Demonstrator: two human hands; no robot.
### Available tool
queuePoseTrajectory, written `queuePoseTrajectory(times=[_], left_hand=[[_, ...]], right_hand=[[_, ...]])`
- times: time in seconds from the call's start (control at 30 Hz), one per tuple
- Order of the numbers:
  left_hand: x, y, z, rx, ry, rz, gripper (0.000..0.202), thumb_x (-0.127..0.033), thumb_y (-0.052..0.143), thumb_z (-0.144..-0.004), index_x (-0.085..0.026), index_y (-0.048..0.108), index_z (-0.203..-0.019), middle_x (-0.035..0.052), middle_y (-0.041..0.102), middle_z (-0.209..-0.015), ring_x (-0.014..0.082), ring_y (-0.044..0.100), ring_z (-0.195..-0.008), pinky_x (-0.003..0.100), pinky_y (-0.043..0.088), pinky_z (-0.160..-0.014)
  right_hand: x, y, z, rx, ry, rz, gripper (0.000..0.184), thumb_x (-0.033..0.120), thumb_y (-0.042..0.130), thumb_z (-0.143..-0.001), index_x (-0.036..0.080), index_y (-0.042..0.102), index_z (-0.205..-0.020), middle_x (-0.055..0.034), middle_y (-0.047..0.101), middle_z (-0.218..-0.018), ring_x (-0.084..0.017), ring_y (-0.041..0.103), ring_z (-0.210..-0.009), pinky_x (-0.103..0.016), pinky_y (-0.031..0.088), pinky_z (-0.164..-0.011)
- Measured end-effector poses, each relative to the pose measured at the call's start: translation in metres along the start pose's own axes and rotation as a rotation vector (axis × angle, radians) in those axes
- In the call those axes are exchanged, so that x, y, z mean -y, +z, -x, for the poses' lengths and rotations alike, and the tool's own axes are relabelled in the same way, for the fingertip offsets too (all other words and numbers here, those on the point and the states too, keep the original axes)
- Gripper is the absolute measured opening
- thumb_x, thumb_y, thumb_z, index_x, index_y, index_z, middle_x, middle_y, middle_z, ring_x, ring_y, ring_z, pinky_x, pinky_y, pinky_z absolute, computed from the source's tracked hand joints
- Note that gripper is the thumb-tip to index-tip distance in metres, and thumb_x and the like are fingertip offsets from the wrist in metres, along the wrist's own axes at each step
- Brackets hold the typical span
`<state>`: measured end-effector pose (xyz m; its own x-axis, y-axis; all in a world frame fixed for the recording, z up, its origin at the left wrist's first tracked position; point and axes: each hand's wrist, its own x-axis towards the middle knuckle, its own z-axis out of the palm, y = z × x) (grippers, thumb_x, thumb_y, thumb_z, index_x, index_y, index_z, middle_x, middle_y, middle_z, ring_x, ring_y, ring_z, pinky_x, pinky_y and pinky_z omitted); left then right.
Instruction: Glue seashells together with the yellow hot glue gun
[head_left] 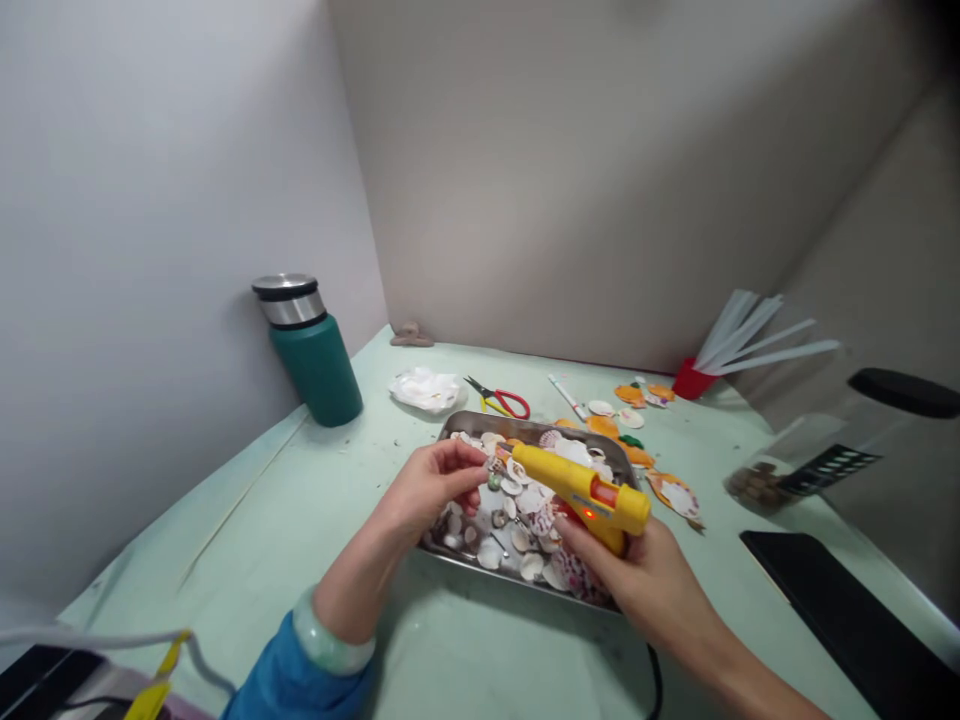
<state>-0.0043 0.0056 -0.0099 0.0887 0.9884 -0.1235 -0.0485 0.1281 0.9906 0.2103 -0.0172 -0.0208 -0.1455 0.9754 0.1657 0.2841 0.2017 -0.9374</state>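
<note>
My right hand (649, 575) is wrapped round the handle of a yellow hot glue gun (559, 470), whose small orange light is on. Its nozzle points left, close to the fingertips of my left hand (435, 485). Those fingers pinch a small shell (493, 464), partly hidden by them and hard to make out. Below both hands lies a metal tray (480, 568) of loose seashells (529, 500), mostly white, some with purple-brown markings. A small green bead-like piece (493, 482) shows just under the left fingertips.
Behind the tray are red-handled scissors (504, 402), a white crumpled pad (426, 390) and a marker (568, 397). Orange and white shell pieces (675, 494) spread to the right. Around stand a green bottle (319, 365), a red cup (695, 379) of glue sticks, a clear jar (795, 455) and a black slab (840, 600).
</note>
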Motion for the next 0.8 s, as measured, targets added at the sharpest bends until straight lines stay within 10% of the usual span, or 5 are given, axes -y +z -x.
queuePoseTrajectory(times=[0.8], left_hand=[[0.002, -0.001, 0.002, -0.055, -0.076, 0.364, 0.023, -0.016, 0.080, -0.060, -0.009, 0.066, -0.077, 0.0021, 0.066, -0.055, 0.0085, 0.059, -0.047, 0.018, 0.050, -0.051]], right_hand=[[-0.013, 0.004, 0.004, 0.060, -0.067, 0.085, 0.024, 0.034, 0.060, -0.082, 0.018, 0.064, -0.099, -0.0037, 0.070, -0.086, -0.023, 0.066, -0.087, -0.028, 0.055, -0.071]])
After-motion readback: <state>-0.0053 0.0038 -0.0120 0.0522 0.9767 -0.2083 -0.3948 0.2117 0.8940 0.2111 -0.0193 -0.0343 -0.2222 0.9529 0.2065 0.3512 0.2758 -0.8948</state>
